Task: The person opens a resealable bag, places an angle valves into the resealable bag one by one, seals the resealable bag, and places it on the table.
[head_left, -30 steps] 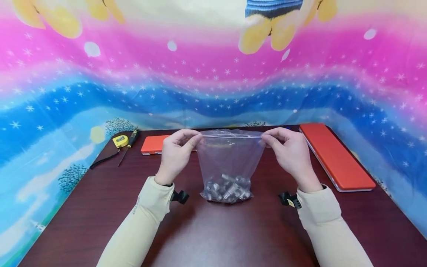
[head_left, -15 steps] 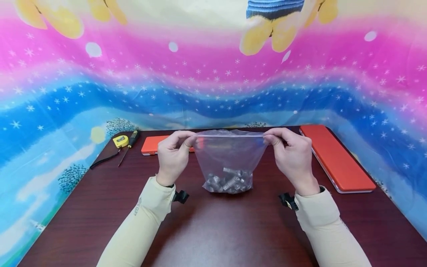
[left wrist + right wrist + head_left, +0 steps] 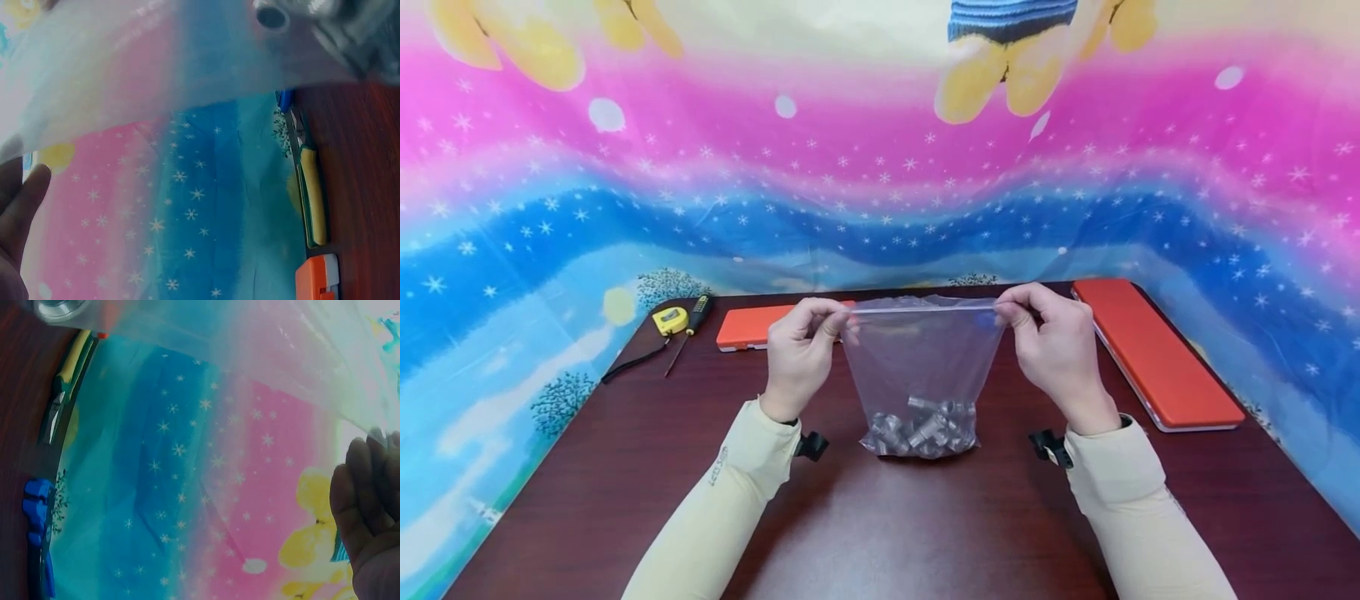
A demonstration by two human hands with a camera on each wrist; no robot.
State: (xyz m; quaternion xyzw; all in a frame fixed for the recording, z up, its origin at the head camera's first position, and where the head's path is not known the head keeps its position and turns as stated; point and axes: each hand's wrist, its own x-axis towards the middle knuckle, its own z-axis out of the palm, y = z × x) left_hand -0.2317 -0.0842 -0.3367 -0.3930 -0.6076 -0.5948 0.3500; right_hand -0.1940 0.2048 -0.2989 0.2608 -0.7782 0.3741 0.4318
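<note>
A clear zip-lock bag (image 3: 925,358) stretches upright between both hands. Several short metal cylinders, like sockets (image 3: 928,429), lie heaped in its bottom. My left hand (image 3: 801,354) pinches the left end of the bag's zip strip between thumb and fingers. At the opposite end, my right hand (image 3: 1056,354) pinches the strip in the same way. The strip runs straight and taut between them. In the left wrist view, the bag (image 3: 125,75) spans the top, and a fingertip and thumb (image 3: 25,212) show at the left edge.
Behind the left hand lies a small orange case (image 3: 745,327); a long orange case (image 3: 1157,350) lies at right. A yellow tape measure (image 3: 670,319) and a screwdriver (image 3: 698,315) sit at back left. Yellow-and-green-handled pliers (image 3: 312,194) and a blue tool (image 3: 39,506) lie along the table's back edge.
The bag's bottom rose as the hands spread wider, then came back down and slightly right. The left hand moved left, then back right. Both hands kept their pinch.
</note>
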